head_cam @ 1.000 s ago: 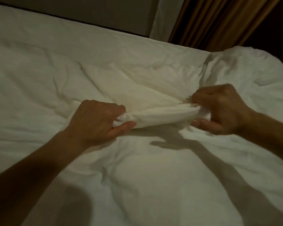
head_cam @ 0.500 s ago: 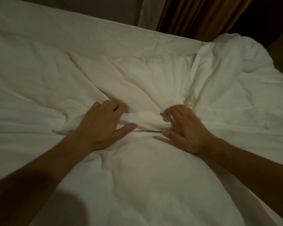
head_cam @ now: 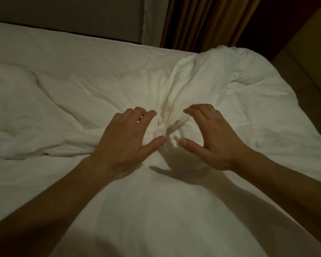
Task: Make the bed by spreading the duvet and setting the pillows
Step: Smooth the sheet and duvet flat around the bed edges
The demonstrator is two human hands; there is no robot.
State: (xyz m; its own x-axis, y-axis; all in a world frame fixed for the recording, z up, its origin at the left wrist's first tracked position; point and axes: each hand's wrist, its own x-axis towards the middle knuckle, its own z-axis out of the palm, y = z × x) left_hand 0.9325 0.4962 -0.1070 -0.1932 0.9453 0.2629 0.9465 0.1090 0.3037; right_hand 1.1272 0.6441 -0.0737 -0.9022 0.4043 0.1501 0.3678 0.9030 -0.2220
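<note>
Releasing the bunched duvet point(head_cam: 167, 101) fold gripped 1 second ago, left hand point(head_cam: 127, 139) and right hand point(head_cam: 214, 138) now spread

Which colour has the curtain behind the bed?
The curtain is brown with vertical folds, seen in the head view.

Two forearms are seen, bare to the frame's edge, with no sleeve worn. The left hand point(head_cam: 124, 140) and right hand point(head_cam: 214, 138) are ungloved, with short nails.
</note>
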